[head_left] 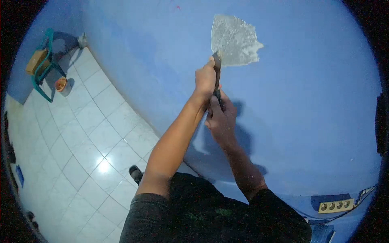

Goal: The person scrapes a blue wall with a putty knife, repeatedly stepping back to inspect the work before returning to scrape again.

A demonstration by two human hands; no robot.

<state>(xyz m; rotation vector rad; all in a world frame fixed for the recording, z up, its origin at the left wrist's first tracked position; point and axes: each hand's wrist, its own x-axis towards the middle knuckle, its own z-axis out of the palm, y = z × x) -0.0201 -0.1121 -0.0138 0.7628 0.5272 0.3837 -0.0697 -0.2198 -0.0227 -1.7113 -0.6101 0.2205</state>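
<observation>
A scraper with a dark blade is held upright against the blue wall. My left hand is closed on its upper part, with the thumb near the blade. Lower down, my right hand grips the dark handle, its fingers wrapped round it. Pale residue shows on the blade's tip, which overlaps the lower left edge of a rough grey patch in the paint. The patch has a ragged right side. Part of the handle is hidden by my fingers.
White floor tiles spread on the left. A green chair holding a brown box stands at the far left, beside a small bucket. At lower right is a power strip with cables. A dark shoe shows below my left arm.
</observation>
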